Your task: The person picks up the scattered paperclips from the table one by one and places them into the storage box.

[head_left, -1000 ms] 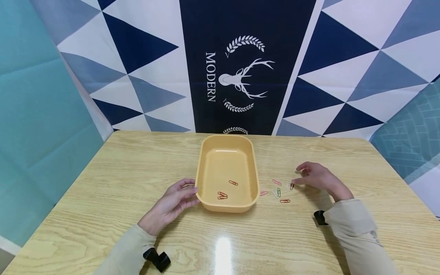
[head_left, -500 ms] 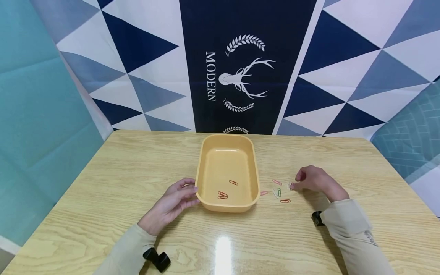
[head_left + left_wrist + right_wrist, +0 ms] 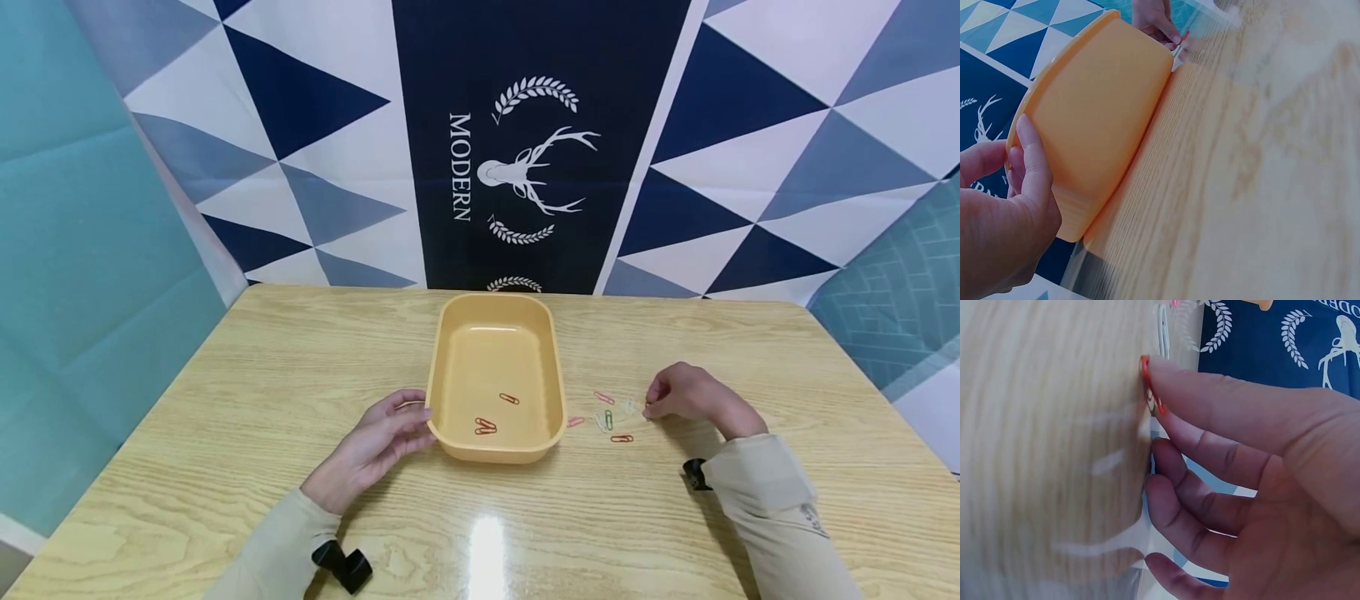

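A yellow-orange plastic tray stands on the wooden table, with several red paper clips inside it. At its left side my left hand holds the rim, its thumb tip at the edge and a finger lying along the outer wall. My right hand pinches a red paper clip between thumb and forefinger, just over the table. Left of that hand lie a white paper clip, a green paper clip, pink paper clips and a red one.
The wooden table ends at a patterned backdrop with a deer-head print. Teal cloth hangs on the left side. Black wrist straps sit on both sleeves.
My right thumb and forefinger have closed on the red paper clip and drawn it slightly right, away from the white one. The left hand and tray have stayed put.
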The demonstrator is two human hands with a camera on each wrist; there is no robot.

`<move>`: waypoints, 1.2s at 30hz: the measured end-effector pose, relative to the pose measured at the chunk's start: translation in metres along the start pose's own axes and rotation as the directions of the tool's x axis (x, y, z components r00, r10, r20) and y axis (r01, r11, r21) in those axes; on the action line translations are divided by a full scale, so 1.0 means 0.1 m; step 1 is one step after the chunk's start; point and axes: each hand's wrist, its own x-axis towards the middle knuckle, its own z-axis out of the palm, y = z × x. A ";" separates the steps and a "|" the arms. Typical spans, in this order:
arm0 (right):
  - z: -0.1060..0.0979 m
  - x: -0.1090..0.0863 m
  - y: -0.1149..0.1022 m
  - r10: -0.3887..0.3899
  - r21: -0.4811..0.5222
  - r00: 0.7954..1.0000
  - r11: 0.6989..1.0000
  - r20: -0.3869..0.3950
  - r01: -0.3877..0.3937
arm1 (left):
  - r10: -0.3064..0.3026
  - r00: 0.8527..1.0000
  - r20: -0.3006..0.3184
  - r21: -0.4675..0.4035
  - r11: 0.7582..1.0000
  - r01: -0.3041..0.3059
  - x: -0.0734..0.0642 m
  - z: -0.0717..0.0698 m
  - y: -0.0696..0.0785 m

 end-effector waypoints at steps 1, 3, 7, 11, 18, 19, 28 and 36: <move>0.00 0.00 0.01 -0.003 -0.003 1.000 1.000 0.003 0.003 | -0.002 1.000 0.001 0.000 1.000 0.002 0.00 0.00 0.00; -0.01 0.00 0.03 -0.010 -0.004 1.000 1.000 0.010 0.010 | -0.006 1.000 -0.001 -0.001 1.000 0.005 0.00 0.00 0.00; -0.04 0.00 0.08 -0.031 -0.010 0.999 0.999 0.011 0.031 | -0.006 1.000 0.002 0.003 1.000 0.006 0.01 0.00 -0.01; -0.07 -0.01 0.13 -0.042 -0.001 0.999 0.999 -0.010 0.042 | -0.004 1.000 0.008 -0.007 1.000 0.004 0.02 0.01 -0.01; -0.11 -0.03 0.23 0.006 0.205 1.000 0.979 0.026 -0.011 | -0.008 1.000 -0.005 0.005 1.000 0.008 0.02 0.01 -0.01; -0.11 -0.04 0.24 0.014 0.231 0.999 0.973 0.034 -0.021 | -0.006 1.000 -0.010 0.008 1.000 0.006 0.02 0.01 -0.01; -0.12 -0.03 0.31 -0.011 0.294 0.999 0.956 0.042 -0.001 | 0.000 1.000 -0.001 -0.002 1.000 0.000 0.02 0.00 0.00; -0.12 -0.03 0.36 0.033 0.444 0.998 0.894 0.058 -0.056 | -0.005 1.000 -0.020 0.024 1.000 0.006 0.04 0.00 -0.02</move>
